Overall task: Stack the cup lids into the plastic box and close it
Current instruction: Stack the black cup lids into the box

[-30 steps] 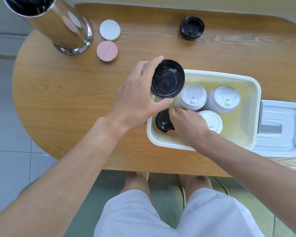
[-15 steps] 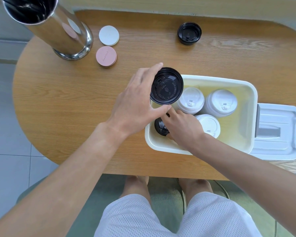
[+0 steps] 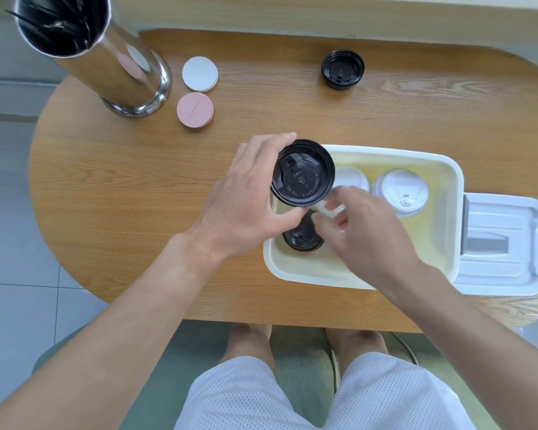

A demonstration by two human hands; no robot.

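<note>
Lids lie partly sorted. Your left hand (image 3: 243, 200) grips a black lid (image 3: 303, 174) by its rim, thumb on the near side and fingers on the far side, holding it above the left end of the white plastic box (image 3: 295, 271). Your right hand (image 3: 364, 234) is blurred; its fingers curl around a white lid (image 3: 330, 209) just below the black one, over the box. Inside the box, a second black lid (image 3: 302, 238) sits at the near left, a white lid stack (image 3: 402, 192) stands at the far right, and another white lid (image 3: 351, 178) shows behind your fingers. The box cover (image 3: 507, 243) lies on the wooden table (image 3: 137, 181), touching the box's right end. A third black lid (image 3: 342, 69) rests well apart at the far side. A steel cylinder (image 3: 106, 57), a white disc (image 3: 200, 73) and a pink disc (image 3: 195, 110) stand at the far left.
</note>
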